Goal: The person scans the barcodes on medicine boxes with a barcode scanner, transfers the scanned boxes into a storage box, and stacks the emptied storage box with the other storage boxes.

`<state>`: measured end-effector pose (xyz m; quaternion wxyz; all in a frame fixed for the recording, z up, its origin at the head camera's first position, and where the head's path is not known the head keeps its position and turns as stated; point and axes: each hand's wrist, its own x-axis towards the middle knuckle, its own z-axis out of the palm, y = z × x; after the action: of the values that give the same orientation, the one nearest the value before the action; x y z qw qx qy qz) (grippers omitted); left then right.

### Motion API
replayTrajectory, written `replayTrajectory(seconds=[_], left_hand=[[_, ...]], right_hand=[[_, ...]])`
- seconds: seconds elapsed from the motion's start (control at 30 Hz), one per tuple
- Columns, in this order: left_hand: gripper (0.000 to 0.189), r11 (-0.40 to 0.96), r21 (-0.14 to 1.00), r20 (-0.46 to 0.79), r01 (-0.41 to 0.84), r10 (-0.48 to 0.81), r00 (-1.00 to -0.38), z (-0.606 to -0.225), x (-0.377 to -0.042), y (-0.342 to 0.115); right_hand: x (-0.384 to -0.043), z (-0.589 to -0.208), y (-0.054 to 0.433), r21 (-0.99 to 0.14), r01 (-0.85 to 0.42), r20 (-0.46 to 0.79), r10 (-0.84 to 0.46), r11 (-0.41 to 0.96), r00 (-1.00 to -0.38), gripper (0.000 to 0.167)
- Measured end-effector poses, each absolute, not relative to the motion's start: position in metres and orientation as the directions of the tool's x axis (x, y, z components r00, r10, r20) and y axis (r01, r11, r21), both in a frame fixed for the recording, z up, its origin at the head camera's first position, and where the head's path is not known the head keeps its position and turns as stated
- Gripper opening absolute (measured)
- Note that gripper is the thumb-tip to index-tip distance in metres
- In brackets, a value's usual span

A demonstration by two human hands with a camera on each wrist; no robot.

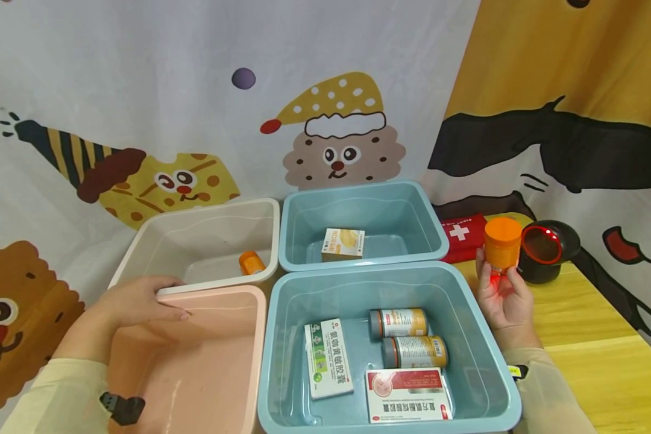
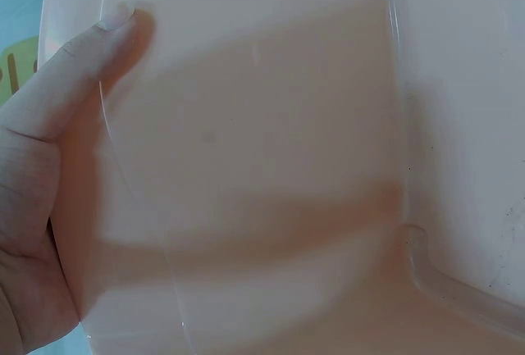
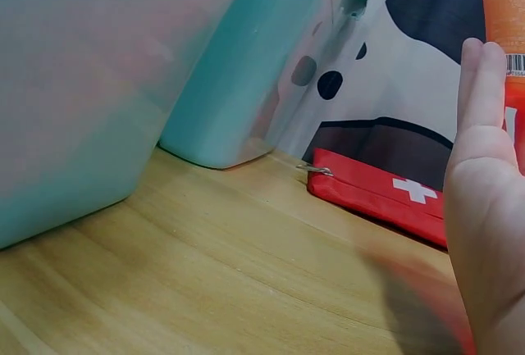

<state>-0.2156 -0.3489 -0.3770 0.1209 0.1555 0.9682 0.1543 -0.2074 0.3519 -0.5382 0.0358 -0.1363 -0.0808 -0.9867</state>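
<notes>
My right hand (image 1: 503, 300) holds up an orange bottle (image 1: 502, 244) by its lower part, fingers and thumb around it. Red light falls on the palm from a black scanner (image 1: 542, 253) with a glowing red ring, just to the right of the bottle. At the right edge of the right wrist view, the same orange bottle (image 3: 504, 2) shows a bit of barcode. My left hand (image 1: 141, 300) grips the far left rim of the pink bin (image 1: 195, 361). Its thumb (image 2: 82, 68) lies against the inner wall; the other fingers are over the rim, partly hidden.
A white bin (image 1: 206, 241) holds a small orange bottle (image 1: 251, 263). The far blue bin (image 1: 293, 229) has a small box (image 1: 343, 243). In the near blue bin (image 1: 282, 301) lie two bottles and two medicine boxes. A red first-aid pouch (image 1: 463, 238) lies behind my right hand on the wooden table (image 1: 602, 355).
</notes>
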Motion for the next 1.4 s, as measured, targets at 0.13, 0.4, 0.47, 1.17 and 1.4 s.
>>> replayTrajectory(seconds=[0.13,0.4,0.47,1.17,1.4], left_hand=[[0.063,0.905,0.335,-0.184,0.261,0.335,-0.924,-0.3769,-0.2149,-0.3486],[0.066,0.908,0.341,-0.192,0.243,0.32,-0.928,-0.3745,-0.2139,-0.3476],[0.067,0.911,0.337,-0.193,0.239,0.315,-0.929,-0.3744,-0.2139,-0.3477],[0.068,0.913,0.332,-0.191,0.237,0.311,-0.931,-0.3753,-0.2131,-0.3478],[0.068,0.917,0.327,-0.196,0.227,0.301,-0.933,-0.3749,-0.2124,-0.3477]], right_hand=[[-0.2073,-0.5383,0.3499,0.128,0.114,0.349,-0.063,-0.985,-0.935,0.049],[-0.2074,-0.5379,0.3526,0.213,0.101,0.337,-0.024,-0.972,-0.941,0.046],[-0.2092,-0.538,0.3549,0.249,0.079,0.336,0.009,-0.965,-0.942,0.043],[-0.21,-0.5359,0.3504,0.179,0.18,0.387,-0.099,-0.967,-0.917,0.044],[-0.2125,-0.5379,0.3583,0.263,0.124,0.296,-0.042,-0.957,-0.954,0.039]])
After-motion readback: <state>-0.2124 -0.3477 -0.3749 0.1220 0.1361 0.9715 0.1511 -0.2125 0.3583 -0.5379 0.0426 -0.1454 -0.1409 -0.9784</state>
